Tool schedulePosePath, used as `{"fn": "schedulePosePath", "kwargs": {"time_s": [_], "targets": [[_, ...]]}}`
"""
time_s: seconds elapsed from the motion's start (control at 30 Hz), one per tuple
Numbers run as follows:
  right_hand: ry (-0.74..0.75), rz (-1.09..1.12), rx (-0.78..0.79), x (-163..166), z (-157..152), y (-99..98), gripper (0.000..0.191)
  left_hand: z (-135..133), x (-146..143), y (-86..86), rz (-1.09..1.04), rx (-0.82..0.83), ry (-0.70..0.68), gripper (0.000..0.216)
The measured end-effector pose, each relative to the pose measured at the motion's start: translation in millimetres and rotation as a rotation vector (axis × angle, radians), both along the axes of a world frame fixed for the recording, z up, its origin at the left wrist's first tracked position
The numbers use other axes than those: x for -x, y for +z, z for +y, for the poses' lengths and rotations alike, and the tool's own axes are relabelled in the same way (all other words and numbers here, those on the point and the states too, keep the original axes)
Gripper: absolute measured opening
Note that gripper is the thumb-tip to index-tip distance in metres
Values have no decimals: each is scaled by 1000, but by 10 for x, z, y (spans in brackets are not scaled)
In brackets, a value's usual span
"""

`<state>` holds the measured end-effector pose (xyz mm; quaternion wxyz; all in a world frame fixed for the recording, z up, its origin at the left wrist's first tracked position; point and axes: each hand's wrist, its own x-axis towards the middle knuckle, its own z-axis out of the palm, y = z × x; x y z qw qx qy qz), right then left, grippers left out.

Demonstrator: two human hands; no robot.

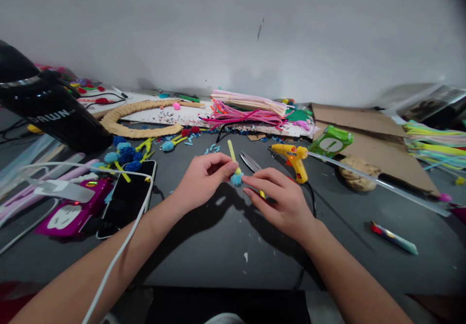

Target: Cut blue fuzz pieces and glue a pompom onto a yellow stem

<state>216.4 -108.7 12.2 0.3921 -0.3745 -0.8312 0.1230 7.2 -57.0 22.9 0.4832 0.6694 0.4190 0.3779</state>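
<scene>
Between the thumb and fingers of my left hand (209, 174) is a short yellow pipe-cleaner stem (231, 150). It stands nearly upright, with a fuzzy light-blue flower (236, 179) at its lower end. My right hand (278, 197) is open, fingers stretched toward the flower; one fingertip is at its edge, and whether it touches I cannot tell. Scissors (251, 162) lie just beyond the right hand, which partly covers their handles. Behind it a yellow glue gun (294, 159) rests on its side with a clear glue stick (378, 184) in its back. Small blue clippings (212, 148) lie beyond the left hand.
Bundled pink pipe cleaners (247, 110) lie by the wall. At left stand a black bottle (54, 110), finished blue flowers (125, 156), a phone (127, 197) and a magenta power bank (74, 212). A white cable (125, 246) crosses my left forearm. Rightward are cardboard (386, 144) and a lighter (393, 238).
</scene>
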Motion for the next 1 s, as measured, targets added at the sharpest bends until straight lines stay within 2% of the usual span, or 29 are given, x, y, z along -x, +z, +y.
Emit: {"fn": "schedulePosePath", "kwargs": {"time_s": [0.4,0.73,0.83,0.93,1.0], "targets": [[11,2,38,24,-6,6,40,28,20,-6,-73,64,13,32],[-1,128,100,38,-32,70,40,19,17,-24,-142,109,3,31],[-2,142,122,35,-38,76,34,38,7,-53,-272,200,11,27],[-57,196,149,37,-34,71,13,77,11,-58,-464,390,32,22],[-99,235,187,38,-25,64,11,110,26,-52,-546,510,38,20]]}}
